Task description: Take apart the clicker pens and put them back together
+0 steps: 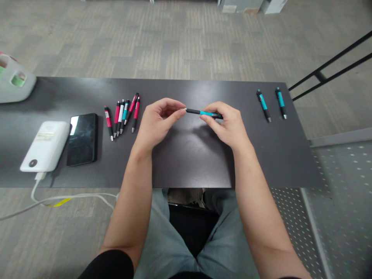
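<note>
A blue pen with a black grip [193, 111] is held level above the middle of the dark table [192, 166]. My left hand [158, 122] pinches its silver tip between thumb and fingertips. Around the blue barrel and black end, my right hand [225, 122] is closed with thumb and fingers. Left of my hands lies a group of several pens, among them a red pen [108, 123], a white pen [121, 116] and a blue one [125, 111]. To the right, two blue pens [263, 105] [281, 103] lie apart from each other.
On the left are a black phone [83, 141] and a white power bank [45, 147] with a white cable [35, 190] running off the front edge. A pale plastic object [24, 87] stands at the far left. Black metal bars [331, 75] rise beyond the right edge.
</note>
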Demonstrator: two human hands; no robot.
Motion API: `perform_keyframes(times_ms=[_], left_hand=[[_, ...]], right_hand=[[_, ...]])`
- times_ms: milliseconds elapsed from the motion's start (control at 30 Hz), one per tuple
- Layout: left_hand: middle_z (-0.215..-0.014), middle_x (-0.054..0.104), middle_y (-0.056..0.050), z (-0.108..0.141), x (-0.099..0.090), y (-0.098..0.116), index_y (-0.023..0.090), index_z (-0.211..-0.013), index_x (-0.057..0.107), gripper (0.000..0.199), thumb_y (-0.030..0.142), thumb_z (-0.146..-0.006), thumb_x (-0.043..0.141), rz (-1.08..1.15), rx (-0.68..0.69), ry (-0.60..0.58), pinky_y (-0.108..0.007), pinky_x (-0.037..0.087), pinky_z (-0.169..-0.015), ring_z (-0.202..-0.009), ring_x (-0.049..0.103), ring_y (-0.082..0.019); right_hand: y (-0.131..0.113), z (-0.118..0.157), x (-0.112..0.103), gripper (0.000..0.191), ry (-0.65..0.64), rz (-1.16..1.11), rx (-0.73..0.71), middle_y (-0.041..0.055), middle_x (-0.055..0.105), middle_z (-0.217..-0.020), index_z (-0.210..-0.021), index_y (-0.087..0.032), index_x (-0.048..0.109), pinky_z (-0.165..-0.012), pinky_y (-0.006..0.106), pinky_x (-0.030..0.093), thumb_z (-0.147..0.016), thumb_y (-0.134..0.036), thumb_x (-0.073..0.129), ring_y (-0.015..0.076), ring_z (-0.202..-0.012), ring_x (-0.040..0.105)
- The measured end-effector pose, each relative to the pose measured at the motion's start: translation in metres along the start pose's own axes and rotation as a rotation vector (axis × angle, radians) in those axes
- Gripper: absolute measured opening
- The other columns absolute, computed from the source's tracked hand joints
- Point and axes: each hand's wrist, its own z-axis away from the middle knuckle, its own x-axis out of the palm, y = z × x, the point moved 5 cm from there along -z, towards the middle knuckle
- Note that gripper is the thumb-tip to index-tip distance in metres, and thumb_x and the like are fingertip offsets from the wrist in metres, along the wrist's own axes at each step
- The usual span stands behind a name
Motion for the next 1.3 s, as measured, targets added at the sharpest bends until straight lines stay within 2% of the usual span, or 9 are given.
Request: perform_keyframes(times_ms=[133,267,400,567,733,900,1067,1200,1300], left_hand=[[-0.105,0.092,-0.01,0.001,0.0,-0.001,0.026,-0.101,0.086,0.064,0.086,-0.089,0.106,-0.021,-0.003,-0.006,-0.041,0.07,-0.09,-0.1,0.087,-0.03],[-0.107,0.093,-0.008,0.003,0.0,0.002,0.027,-0.104,0.09,0.059,0.083,-0.092,0.106,-0.009,0.03,-0.017,-0.042,0.07,-0.093,-0.098,0.087,-0.03],[-0.108,0.093,-0.008,0.004,0.0,0.005,0.026,-0.104,0.09,0.059,0.082,-0.094,0.104,-0.049,0.032,-0.017,-0.041,0.071,-0.095,-0.1,0.086,-0.029],[-0.106,0.091,-0.007,0.004,0.001,0.007,0.025,-0.105,0.09,0.053,0.076,-0.101,0.1,-0.087,0.053,-0.033,-0.041,0.07,-0.093,-0.098,0.085,-0.027],[-0.108,0.092,-0.008,0.005,0.001,0.006,0.026,-0.106,0.091,0.055,0.079,-0.1,0.099,-0.133,0.031,-0.046,-0.043,0.07,-0.097,-0.101,0.085,-0.029],[-0.107,0.091,-0.008,0.005,0.001,0.008,0.025,-0.105,0.091,0.051,0.076,-0.101,0.099,-0.13,0.047,-0.041,-0.044,0.069,-0.095,-0.1,0.084,-0.029],[-0.103,0.09,-0.007,0.005,0.002,0.01,0.026,-0.105,0.092,0.043,0.069,-0.105,0.097,-0.133,0.079,-0.041,-0.044,0.067,-0.092,-0.097,0.083,-0.029],[-0.104,0.09,-0.007,0.005,0.002,0.008,0.026,-0.105,0.092,0.041,0.067,-0.104,0.098,-0.142,0.075,-0.047,-0.043,0.067,-0.092,-0.097,0.083,-0.028],[-0.106,0.091,-0.007,0.005,0.002,0.006,0.026,-0.105,0.091,0.046,0.072,-0.103,0.099,-0.145,0.066,-0.059,-0.043,0.068,-0.094,-0.099,0.083,-0.029]], right_hand=[[0.001,-0.001,0.0,0.038,0.014,-0.007,-0.037,0.0082,0.088,-0.11,-0.112,-0.033,0.089,-0.099,0.052,0.065,-0.115,-0.07,0.083,0.0342,-0.101,0.078],[-0.001,-0.001,0.001,0.046,0.02,-0.026,-0.094,0.0082,0.087,-0.108,-0.111,-0.029,0.088,-0.095,0.047,0.063,-0.119,-0.073,0.077,0.0307,-0.097,0.078],[-0.002,-0.002,0.005,0.053,-0.019,-0.022,-0.071,0.0092,0.084,-0.1,-0.105,-0.028,0.087,-0.096,0.046,0.064,-0.123,-0.076,0.071,0.0308,-0.095,0.077],[-0.001,0.001,0.004,0.047,-0.022,-0.04,-0.038,0.0073,0.084,-0.105,-0.116,-0.031,0.087,-0.092,0.046,0.064,-0.115,-0.078,0.083,0.0309,-0.095,0.076],[0.0,-0.001,0.004,0.054,-0.07,-0.031,0.005,0.008,0.081,-0.093,-0.098,-0.032,0.085,-0.092,0.048,0.062,-0.12,-0.08,0.073,0.0319,-0.092,0.075],[-0.002,0.0,0.003,0.045,-0.061,-0.073,-0.006,0.0027,0.076,-0.09,-0.112,-0.027,0.084,-0.081,0.041,0.056,-0.112,-0.072,0.085,0.025,-0.079,0.068],[-0.005,-0.001,0.004,0.051,-0.112,-0.056,-0.037,0.0082,0.081,-0.098,-0.098,-0.028,0.083,-0.094,0.045,0.058,-0.124,-0.069,0.068,0.0294,-0.093,0.075],[-0.003,0.0,0.003,0.04,-0.084,-0.086,-0.015,0.0039,0.078,-0.091,-0.111,-0.026,0.084,-0.083,0.042,0.055,-0.115,-0.065,0.084,0.0259,-0.081,0.07],[-0.003,-0.001,0.003,0.04,-0.086,-0.081,-0.019,0.0051,0.08,-0.095,-0.107,-0.027,0.082,-0.086,0.043,0.057,-0.116,-0.066,0.082,0.0273,-0.086,0.072]])
